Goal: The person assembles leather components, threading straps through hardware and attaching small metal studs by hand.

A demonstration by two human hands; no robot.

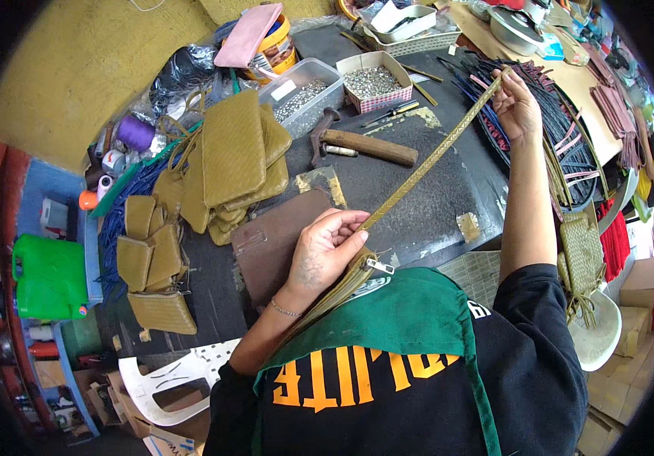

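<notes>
A long, narrow olive strap with a woven pattern stretches taut between my hands. My left hand is closed, pinching its lower end between thumb and fingers close to my chest. Raised at the upper right, my right hand grips the other end. Just below my left hand, an olive piece with a zipper pull rests against my green apron; my left hand and forearm partly hide it. A brown leather piece lies on the bench beside my left hand.
Stacked olive woven pouches and smaller pouches occupy the left. A hammer lies mid-bench. Behind it stand a clear bin and a checkered box of small metal parts. Dark strips are coiled at right.
</notes>
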